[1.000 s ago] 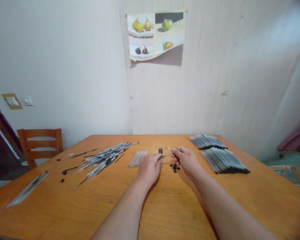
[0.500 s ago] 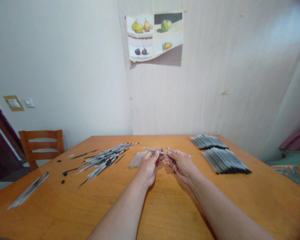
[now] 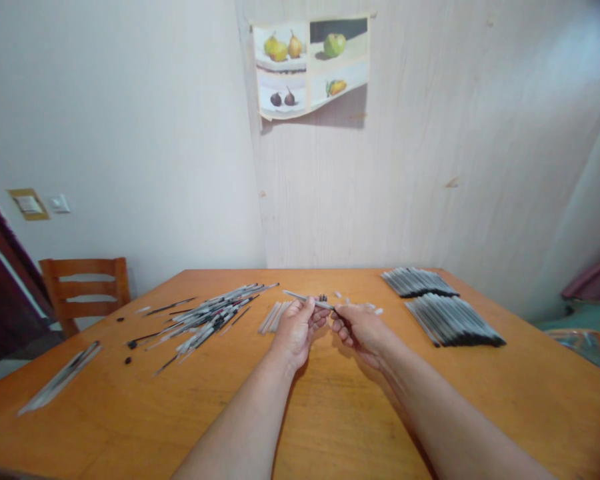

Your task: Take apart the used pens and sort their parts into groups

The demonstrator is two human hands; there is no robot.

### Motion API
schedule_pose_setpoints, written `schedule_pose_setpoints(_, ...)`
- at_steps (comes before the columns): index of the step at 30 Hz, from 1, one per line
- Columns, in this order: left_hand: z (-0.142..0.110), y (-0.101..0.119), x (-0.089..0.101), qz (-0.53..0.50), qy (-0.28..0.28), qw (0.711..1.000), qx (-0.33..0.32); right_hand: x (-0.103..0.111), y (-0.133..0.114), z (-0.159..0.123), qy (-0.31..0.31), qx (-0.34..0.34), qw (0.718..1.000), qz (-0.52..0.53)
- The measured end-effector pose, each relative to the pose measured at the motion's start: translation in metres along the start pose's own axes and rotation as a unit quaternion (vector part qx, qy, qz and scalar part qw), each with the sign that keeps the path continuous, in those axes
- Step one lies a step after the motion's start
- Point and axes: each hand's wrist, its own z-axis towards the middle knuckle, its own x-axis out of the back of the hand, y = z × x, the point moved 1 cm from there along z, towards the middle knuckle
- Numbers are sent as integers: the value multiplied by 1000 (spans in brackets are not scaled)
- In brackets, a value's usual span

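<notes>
A slim, pale translucent pen (image 3: pixel 296 295) is held above the middle of the table, its pointed end up to the left. My left hand (image 3: pixel 296 330) is closed round its barrel, thumb on top. At the pen's dark right end, the fingers of my right hand (image 3: pixel 364 328) are pinched together; exactly what lies inside them is hidden. Just left of my left hand lie several clear tubes (image 3: pixel 269 317). Behind my hands stand small black pieces (image 3: pixel 323 298), and small white pieces (image 3: pixel 379 311) lie beyond my right hand.
A loose heap of pens and refills (image 3: pixel 215 313) spreads over the left of the wooden table (image 3: pixel 230 427). Two neat rows of black-ended pens, a near row (image 3: pixel 450 321) and a far row (image 3: pixel 417 283), lie right. More tubes (image 3: pixel 63 380) lie far left. A chair (image 3: pixel 85 287) stands behind.
My right hand has shifted slightly right along the pen, and more of its dark end shows between my hands. The view has tilted a little. My left hand keeps its hold.
</notes>
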Motion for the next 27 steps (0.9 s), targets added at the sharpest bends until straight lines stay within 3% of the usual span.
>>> schedule_pose_setpoints(4, 0, 0, 0, -8, 8, 1000, 6, 0, -2, -1, -18, 28, 999, 12)
schedule_pose_setpoints(10, 1, 0, 0, 0, 4, 1000, 1, 3, -1, 1, -1, -26, 999, -21)
schedule_pose_setpoints(16, 1, -1, 1, -1, 0, 1000, 1, 4, -1, 1, -20, 30, 999, -36)
schedule_pose_setpoints(22, 0, 0, 0, 5, 7, 1000, 6, 3, -1, 0, -11, -10, 999, -37)
schedule_pose_setpoints(27, -1, 0, 0, 7, 14, 1000, 12, 3, -4, -1, -27, 32, 999, -30)
